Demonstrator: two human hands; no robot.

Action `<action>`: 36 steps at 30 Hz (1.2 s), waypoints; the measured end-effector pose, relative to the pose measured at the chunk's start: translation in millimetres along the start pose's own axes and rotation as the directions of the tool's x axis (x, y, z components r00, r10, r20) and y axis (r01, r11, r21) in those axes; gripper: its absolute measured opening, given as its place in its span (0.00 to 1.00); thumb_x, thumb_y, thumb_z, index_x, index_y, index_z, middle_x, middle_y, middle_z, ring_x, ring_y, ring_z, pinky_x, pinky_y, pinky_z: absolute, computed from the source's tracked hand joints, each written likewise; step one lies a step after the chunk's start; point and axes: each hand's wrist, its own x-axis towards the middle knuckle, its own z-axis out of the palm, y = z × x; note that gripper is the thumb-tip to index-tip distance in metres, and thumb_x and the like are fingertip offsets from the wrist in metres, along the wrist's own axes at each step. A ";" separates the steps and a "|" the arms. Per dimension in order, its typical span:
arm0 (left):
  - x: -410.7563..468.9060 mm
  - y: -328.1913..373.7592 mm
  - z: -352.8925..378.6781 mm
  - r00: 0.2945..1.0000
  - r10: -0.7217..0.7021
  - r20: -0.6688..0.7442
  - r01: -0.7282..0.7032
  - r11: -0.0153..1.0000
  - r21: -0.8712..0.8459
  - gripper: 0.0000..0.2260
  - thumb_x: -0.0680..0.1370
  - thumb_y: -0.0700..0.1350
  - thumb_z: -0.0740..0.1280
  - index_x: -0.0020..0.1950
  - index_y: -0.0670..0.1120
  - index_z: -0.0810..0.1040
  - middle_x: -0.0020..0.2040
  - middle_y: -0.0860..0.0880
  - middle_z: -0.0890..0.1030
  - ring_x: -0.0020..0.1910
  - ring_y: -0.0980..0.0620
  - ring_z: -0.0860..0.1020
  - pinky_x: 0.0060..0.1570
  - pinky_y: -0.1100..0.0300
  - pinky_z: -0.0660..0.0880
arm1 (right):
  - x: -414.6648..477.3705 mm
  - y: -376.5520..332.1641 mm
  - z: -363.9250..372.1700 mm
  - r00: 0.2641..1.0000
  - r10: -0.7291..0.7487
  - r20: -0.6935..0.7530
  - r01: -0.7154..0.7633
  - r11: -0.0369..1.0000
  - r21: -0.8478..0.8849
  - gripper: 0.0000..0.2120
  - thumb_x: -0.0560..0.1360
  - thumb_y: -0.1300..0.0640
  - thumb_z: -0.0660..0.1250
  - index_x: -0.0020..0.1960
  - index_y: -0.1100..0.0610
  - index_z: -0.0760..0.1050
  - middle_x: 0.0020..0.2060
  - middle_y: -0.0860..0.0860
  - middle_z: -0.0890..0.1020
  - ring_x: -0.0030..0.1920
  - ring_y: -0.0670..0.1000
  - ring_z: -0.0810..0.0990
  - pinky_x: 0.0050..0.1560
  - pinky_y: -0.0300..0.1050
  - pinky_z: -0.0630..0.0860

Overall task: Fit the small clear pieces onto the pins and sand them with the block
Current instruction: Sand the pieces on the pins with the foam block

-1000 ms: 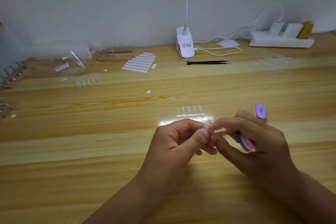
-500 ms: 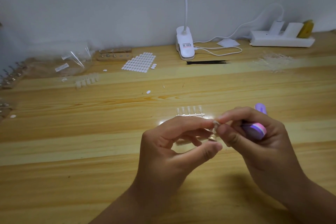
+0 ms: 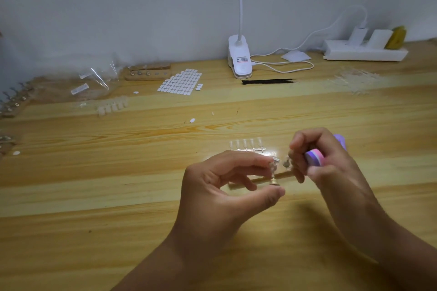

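Wooden table [image 3: 118,196]: lies under both hands.

Left hand [image 3: 220,186]: grasping. Forefinger above and thumb below pinch a pin [image 3: 273,176].

Right hand [image 3: 331,168]: clenched round a sanding block [image 3: 315,157], level with the left hand and just apart from it.

Clip lamp [image 3: 239,59] and black tweezers [image 3: 267,81]: well beyond both hands, towards the wall.

Sanding block: pink and purple, its purple end showing past the far side of the right hand.

Strip of clear pieces [image 3: 246,145]: flat on the table, just beyond the left forefinger.

Pin: upright, brass foot on the left thumb tip.

Small clear piece [image 3: 286,163]: at the right fingertips, blurred, beside the pin's top with a slight gap between them.
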 end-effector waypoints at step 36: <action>0.3 -4.0 0.5 0.997 0.081 0.000 -0.071 0.877 0.475 0.12 0.65 0.37 0.78 0.45 0.48 0.86 0.40 0.55 0.84 0.40 0.58 0.81 0.35 0.57 0.77 | -0.6 3.1 -7.3 0.813 -0.520 0.262 0.562 0.582 -0.588 0.13 0.73 0.68 0.70 0.57 0.65 0.82 0.56 0.56 0.83 0.57 0.55 0.83 0.55 0.49 0.79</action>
